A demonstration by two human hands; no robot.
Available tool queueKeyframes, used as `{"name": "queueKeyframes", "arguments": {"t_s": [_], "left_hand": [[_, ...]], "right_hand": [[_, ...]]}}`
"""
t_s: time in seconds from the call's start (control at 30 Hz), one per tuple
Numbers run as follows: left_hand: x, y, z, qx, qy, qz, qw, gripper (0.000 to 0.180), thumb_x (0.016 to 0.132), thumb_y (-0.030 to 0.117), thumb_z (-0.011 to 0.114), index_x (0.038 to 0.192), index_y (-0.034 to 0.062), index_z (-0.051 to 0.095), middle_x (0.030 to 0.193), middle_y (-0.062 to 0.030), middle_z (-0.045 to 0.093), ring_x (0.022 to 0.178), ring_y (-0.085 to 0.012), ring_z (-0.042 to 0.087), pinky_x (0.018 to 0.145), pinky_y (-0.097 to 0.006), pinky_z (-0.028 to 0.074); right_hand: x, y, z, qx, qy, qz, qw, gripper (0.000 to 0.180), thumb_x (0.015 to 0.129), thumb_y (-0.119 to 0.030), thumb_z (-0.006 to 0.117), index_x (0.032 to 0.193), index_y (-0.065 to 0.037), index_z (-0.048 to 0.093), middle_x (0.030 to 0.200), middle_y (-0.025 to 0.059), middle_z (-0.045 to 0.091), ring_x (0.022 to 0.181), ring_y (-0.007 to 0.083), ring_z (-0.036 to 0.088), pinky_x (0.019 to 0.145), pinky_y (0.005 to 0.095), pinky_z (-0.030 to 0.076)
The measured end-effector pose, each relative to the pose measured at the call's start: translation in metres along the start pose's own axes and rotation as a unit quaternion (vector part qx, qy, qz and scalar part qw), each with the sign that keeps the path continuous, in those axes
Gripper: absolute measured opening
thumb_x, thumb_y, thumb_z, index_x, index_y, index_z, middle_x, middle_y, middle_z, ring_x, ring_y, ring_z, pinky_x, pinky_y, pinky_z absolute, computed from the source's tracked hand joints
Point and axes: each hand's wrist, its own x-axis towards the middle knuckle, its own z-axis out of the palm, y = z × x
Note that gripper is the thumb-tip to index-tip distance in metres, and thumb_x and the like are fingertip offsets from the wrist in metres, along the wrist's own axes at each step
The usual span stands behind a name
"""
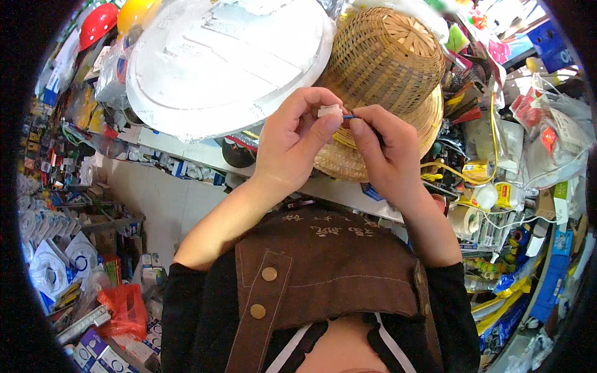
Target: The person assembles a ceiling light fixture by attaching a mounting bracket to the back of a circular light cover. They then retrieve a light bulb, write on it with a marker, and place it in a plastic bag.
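Note:
In front of my chest both hands are raised close together. My left hand (291, 140) pinches a small white plastic piece (329, 110), possibly a connector, between thumb and fingers. My right hand (393, 152) is closed on a thin blue wire (349, 117) whose end meets the white piece; whether it sits inside cannot be seen. Right behind the fingers are a woven bamboo hat (385, 56) and the straw brim (342, 160) of a hat. A large white oval lid-like panel (230, 62), wrapped in clear film, lies beyond my left hand.
A counter edge (180, 148) runs below the panel, with a dark round container (238, 152) beside it. Red (98, 26) and yellow (132, 15) helmets stand far left. Crowded shelves, a red plastic bag (124, 308) and bagged goods (553, 140) line both sides.

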Motion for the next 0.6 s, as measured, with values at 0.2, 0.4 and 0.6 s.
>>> {"name": "queueKeyframes", "arguments": {"t_s": [0.2,0.4,0.6], "left_hand": [[-0.022,0.013,-0.037,0.427,-0.043,0.193,0.882,0.023,0.078,0.010,0.067,0.097,0.0042,0.056,0.089,-0.0104,0.059,0.081,-0.0276,0.059,0.071,-0.036,0.048],[-0.090,-0.091,-0.085,0.298,-0.310,-0.121,0.895,0.016,0.083,0.017,0.062,0.092,0.0042,0.064,0.094,-0.0129,0.063,0.089,-0.0292,0.060,0.077,-0.038,0.047],[-0.098,-0.271,0.027,0.340,-0.438,-0.145,0.820,0.045,0.087,0.037,0.055,0.121,0.0095,0.049,0.120,-0.0141,0.054,0.108,-0.0347,0.051,0.093,-0.046,0.039]], "right_hand": [[-0.016,0.007,-0.004,-0.094,0.064,-0.005,0.993,0.010,0.086,-0.009,0.057,0.087,0.000,0.060,0.071,0.0128,0.058,0.063,0.0225,0.059,0.058,0.0300,0.046],[-0.037,0.019,-0.052,0.236,0.166,0.154,0.945,0.017,0.095,-0.016,0.047,0.096,-0.003,0.057,0.063,-0.0033,0.048,0.052,0.0017,0.037,0.046,0.0177,0.025],[-0.044,0.031,-0.017,0.255,0.092,0.206,0.940,0.017,0.094,-0.015,0.051,0.100,-0.002,0.060,0.066,-0.0037,0.048,0.055,0.0032,0.040,0.048,0.0181,0.031]]}}
